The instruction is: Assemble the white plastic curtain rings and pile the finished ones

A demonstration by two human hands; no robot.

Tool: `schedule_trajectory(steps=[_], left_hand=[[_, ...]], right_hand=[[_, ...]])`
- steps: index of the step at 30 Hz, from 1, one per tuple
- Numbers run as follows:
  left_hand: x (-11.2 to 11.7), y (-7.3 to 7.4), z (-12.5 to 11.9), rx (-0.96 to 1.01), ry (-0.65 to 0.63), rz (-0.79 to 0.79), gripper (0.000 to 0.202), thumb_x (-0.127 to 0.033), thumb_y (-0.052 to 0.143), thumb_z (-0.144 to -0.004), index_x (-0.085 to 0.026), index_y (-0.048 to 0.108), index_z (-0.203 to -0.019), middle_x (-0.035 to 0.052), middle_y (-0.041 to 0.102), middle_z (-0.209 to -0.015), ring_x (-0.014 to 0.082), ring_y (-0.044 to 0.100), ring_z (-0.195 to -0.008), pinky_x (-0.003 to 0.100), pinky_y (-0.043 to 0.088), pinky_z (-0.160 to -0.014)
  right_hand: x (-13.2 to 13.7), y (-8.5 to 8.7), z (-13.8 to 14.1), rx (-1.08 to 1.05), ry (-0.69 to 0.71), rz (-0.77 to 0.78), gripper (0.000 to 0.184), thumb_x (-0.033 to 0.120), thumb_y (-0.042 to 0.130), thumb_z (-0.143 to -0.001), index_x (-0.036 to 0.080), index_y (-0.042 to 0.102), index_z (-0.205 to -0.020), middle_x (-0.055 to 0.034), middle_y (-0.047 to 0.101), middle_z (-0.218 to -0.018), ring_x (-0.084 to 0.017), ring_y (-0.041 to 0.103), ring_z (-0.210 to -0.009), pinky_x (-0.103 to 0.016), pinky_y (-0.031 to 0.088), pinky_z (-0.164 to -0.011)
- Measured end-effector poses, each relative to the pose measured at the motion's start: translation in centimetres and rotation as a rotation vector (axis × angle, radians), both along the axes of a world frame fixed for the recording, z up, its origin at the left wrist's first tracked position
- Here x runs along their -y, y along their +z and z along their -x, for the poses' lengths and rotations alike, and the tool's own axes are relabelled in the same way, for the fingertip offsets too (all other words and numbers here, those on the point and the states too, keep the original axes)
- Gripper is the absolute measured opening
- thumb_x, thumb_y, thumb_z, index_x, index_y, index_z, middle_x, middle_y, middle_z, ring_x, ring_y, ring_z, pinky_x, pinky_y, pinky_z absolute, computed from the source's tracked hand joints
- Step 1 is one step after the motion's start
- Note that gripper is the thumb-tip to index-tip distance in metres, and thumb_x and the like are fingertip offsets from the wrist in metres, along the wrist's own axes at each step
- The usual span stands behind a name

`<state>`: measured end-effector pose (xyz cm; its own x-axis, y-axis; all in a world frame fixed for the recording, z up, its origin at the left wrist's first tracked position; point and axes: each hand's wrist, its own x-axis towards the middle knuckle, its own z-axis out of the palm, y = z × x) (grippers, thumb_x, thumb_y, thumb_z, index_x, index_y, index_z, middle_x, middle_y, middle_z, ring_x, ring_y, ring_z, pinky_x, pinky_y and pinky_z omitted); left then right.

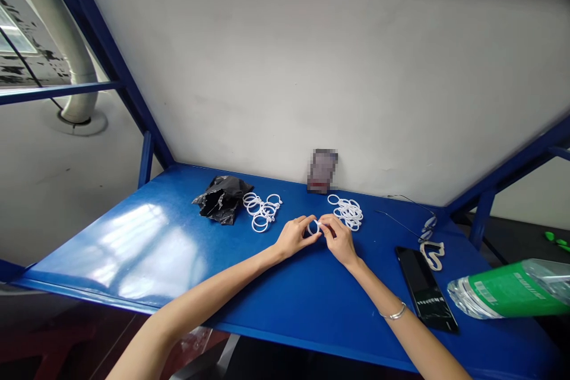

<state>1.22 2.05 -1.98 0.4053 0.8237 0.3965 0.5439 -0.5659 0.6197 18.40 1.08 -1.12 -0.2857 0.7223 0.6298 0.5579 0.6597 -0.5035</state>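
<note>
Between my two hands, over the middle of the blue table, is a white plastic ring. My left hand grips its left side with thumb and fingers. On the other side, my right hand pinches the ring's upper right edge; the small part under those fingertips is mostly hidden. To the left lies a loose group of white rings, several with small tabs. A denser pile of white rings lies just behind my right hand.
A crumpled black plastic bag sits at the back left of the blue table. A blurred upright object leans on the wall. Rightward are eyeglasses, a white cord, a black phone and a green-labelled bottle.
</note>
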Motion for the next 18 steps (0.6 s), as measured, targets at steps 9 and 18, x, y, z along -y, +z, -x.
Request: schedule_trajectory(steps=[9,18], left_hand=[[-0.1,0.2,0.2,-0.146,0.066,-0.089,0.051,-0.046,0.051,-0.089,-0.018,0.044,-0.131,0.0106,0.060,-0.114,0.0233,0.058,-0.100,0.036,0.048,-0.084],[-2.7,0.4,2.7,-0.449,0.537,-0.242,0.045,-0.011,0.038,-0.087,-0.009,0.047,-0.131,0.0229,0.049,-0.129,0.0369,0.042,-0.124,0.054,0.033,-0.100]], right_hand=[[-0.4,0.3,-0.2,0.076,-0.108,0.025,0.012,0.029,0.046,-0.094,0.022,0.056,-0.095,-0.0034,0.064,-0.088,-0.015,0.059,-0.062,-0.027,0.044,-0.058],[-2.6,0.6,-3.1,0.058,-0.427,-0.230,0.013,0.030,0.051,-0.092,0.020,0.060,-0.090,-0.0074,0.067,-0.092,-0.025,0.057,-0.093,-0.037,0.039,-0.080]])
